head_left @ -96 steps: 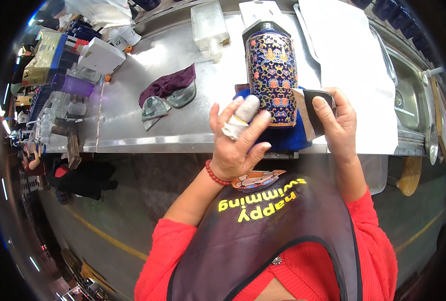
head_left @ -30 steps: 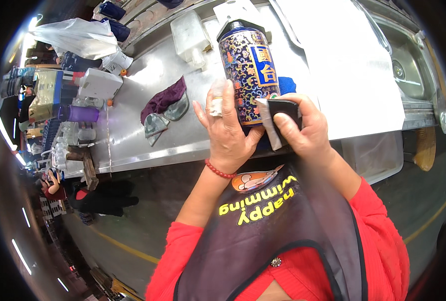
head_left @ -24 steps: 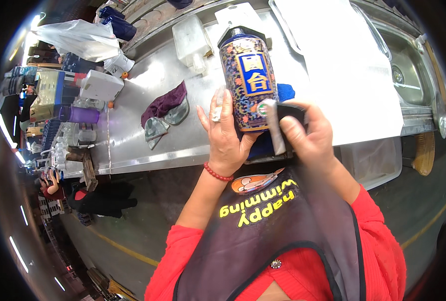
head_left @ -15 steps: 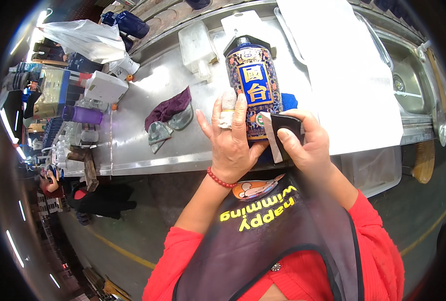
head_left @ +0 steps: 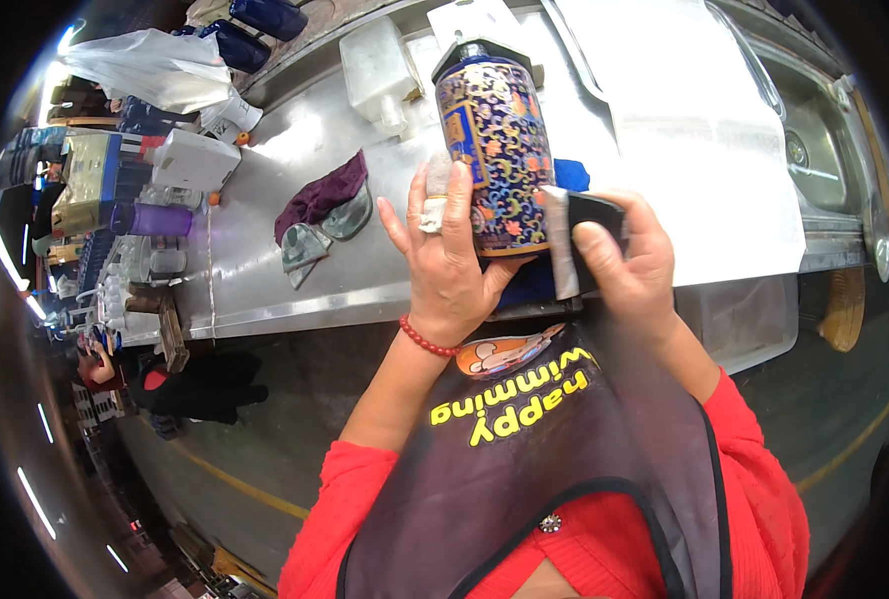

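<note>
A dark blue bottle [head_left: 509, 150] with a colourful swirl pattern lies with its neck pointing away from me, over blue cloth [head_left: 571, 175]. Its blue-and-gold label panel [head_left: 461, 140] faces the left side. My left hand [head_left: 449, 265] grips the bottle's lower left side, with the thumb by the base; one finger has a pale wrapping. In my right hand [head_left: 632, 262] a flat black pad [head_left: 596, 222] is pinched between thumb and fingers. A pale strip [head_left: 562, 245] along the pad's edge is at the bottle's lower right side.
Left on the metal bench lie a purple cloth [head_left: 321, 195] and grey-green cloth pieces [head_left: 347, 213]. A clear plastic container [head_left: 374, 75] stands behind them. White sheeting [head_left: 689, 150] covers the right side, beside a metal sink [head_left: 809, 145]. A purple bottle [head_left: 152, 219] is far left.
The bottle has turned, so its label has shifted from the top to the left side and the swirl pattern now faces up. My right hand has moved slightly right with the black pad.
</note>
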Tool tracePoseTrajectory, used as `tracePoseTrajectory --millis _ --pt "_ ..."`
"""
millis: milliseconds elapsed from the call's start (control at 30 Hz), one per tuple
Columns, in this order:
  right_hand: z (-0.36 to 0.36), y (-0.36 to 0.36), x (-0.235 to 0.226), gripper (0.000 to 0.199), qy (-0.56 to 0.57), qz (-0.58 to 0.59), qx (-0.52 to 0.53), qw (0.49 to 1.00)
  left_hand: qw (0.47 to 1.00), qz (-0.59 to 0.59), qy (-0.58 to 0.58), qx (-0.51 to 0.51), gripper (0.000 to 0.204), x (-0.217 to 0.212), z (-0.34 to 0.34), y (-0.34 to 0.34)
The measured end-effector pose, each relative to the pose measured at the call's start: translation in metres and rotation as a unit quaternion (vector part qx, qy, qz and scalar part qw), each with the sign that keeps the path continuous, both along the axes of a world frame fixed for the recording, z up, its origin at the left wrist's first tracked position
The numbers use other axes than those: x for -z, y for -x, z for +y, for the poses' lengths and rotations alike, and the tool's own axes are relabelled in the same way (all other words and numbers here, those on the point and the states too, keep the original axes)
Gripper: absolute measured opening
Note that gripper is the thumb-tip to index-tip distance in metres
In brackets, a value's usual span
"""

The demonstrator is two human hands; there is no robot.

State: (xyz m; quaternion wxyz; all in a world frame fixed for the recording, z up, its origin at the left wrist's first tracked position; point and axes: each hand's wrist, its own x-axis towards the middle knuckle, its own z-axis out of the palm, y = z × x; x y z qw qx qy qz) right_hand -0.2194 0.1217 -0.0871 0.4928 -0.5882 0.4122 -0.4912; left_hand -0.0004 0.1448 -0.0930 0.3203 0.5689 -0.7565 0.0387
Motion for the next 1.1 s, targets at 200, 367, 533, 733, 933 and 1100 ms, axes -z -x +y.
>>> tracePoseTrajectory --millis 200,367,533,733,933,1100 --pt "-0.002 0.0 0.006 0.024 -0.056 -0.038 0.063 0.996 0.999 0.037 -0.036 0.005 0.103 0.002 0.004 -0.004" --pt "-0.003 -0.002 0.004 0.024 0.023 0.023 -0.014 0.999 1.0 -0.005 -0.02 0.001 0.104 -0.002 0.002 0.003" --pt "-0.003 0.008 0.006 0.025 -0.006 0.032 -0.046 0.998 0.999 0.033 -0.033 0.007 0.105 0.002 -0.001 -0.003" --pt "-0.013 0.021 0.022 0.018 -0.002 0.082 0.057 0.995 0.999 0.023 -0.012 -0.025 0.106 -0.002 0.003 0.002" --pt "-0.037 0.012 -0.046 0.008 0.47 0.325 -0.142 0.808 1.0 -0.005 -0.014 -0.012 0.106 -0.011 0.0 0.002" --pt "-0.112 -0.027 -0.089 0.014 0.209 0.152 -0.167 0.952 0.999 0.029 -0.003 -0.025 0.104 -0.006 0.004 0.006"
